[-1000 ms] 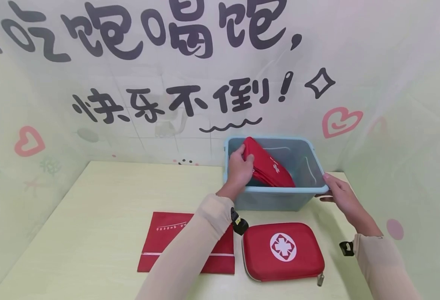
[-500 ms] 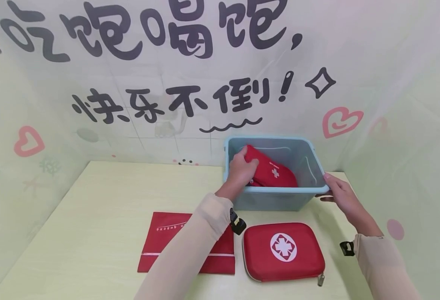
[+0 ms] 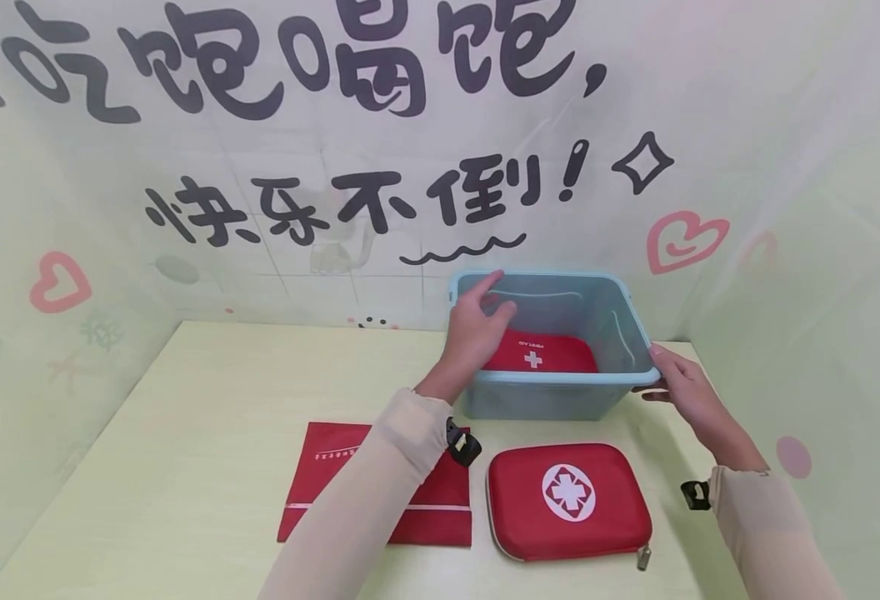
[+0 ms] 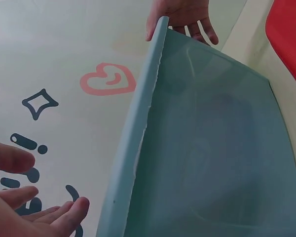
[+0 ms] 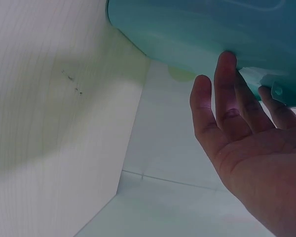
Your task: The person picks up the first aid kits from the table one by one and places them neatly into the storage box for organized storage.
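Observation:
A light blue plastic storage bin (image 3: 537, 400) stands at the back right of the table. Inside it lies a red first-aid pouch (image 3: 560, 354) with a white cross, its near part hidden by the front wall. My left hand (image 3: 476, 329) is over the bin's left side, fingers spread and holding nothing; the left wrist view shows them apart from the rim. At the front right corner my right hand (image 3: 683, 387) holds the bin, thumb on the rim and fingers under it. Those fingers reach the outer wall in the right wrist view.
A red hard zip case (image 3: 569, 502) with a white emblem lies in front of the bin. Left of it, a flat red pouch (image 3: 432, 525) is partly covered by my left forearm. A printed wall sheet (image 3: 275, 283) hangs behind the table.
The red first-aid pouch has gone down from leaning in my left hand to lying low in the bin. My left hand has let go and lifted slightly. The right hand has stayed put.

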Demonstrator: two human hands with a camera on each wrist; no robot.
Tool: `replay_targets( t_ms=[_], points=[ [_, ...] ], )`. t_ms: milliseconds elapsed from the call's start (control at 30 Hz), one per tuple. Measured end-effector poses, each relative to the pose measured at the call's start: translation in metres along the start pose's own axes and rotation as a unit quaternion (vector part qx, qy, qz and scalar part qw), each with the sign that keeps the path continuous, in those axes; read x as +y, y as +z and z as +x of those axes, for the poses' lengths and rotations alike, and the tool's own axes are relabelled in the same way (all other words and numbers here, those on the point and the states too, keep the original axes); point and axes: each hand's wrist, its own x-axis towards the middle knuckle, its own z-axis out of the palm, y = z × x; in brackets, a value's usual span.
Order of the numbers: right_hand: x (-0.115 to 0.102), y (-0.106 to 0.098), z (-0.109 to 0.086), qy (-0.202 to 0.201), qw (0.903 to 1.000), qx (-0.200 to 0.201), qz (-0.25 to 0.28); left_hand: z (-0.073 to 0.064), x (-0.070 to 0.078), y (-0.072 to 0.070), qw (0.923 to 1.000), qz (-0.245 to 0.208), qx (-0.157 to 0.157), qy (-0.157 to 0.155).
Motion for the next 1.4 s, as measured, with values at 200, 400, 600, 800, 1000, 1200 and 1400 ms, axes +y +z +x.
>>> replay_targets(
  t_ms=[200, 400, 600, 800, 1000, 1200, 1400],
  points=[
    [-0.002, -0.001, 0.000, 0.007, 1.0000, -0.003, -0.003, 0.003, -0.002, -0.006, 0.9999, -0.010, -0.001, -0.004],
    [-0.003, -0.002, 0.002, 0.013, 0.9999, -0.005, -0.006, 0.006, -0.002, -0.016, 0.9996, -0.023, 0.018, -0.003],
    [-0.003, 0.000, 0.000, 0.010, 0.9999, -0.006, 0.004, 0.002, -0.001, -0.030, 0.9980, -0.052, 0.031, -0.020],
    [-0.003, 0.001, -0.002, 0.006, 1.0000, -0.003, -0.001, 0.000, -0.004, -0.041, 0.9952, -0.085, 0.035, -0.033],
    [-0.004, 0.003, -0.011, 0.006, 1.0000, 0.004, -0.002, -0.004, -0.010, -0.055, 0.9937, -0.098, 0.048, -0.027],
    [-0.005, 0.010, -0.025, 0.010, 0.9998, 0.011, -0.009, -0.014, -0.020, -0.074, 0.9944, -0.084, 0.054, -0.036],
    [-0.007, 0.018, -0.039, 0.009, 0.9998, 0.019, 0.005, -0.025, -0.036, -0.096, 0.9938, -0.083, 0.044, -0.060]
  ],
)
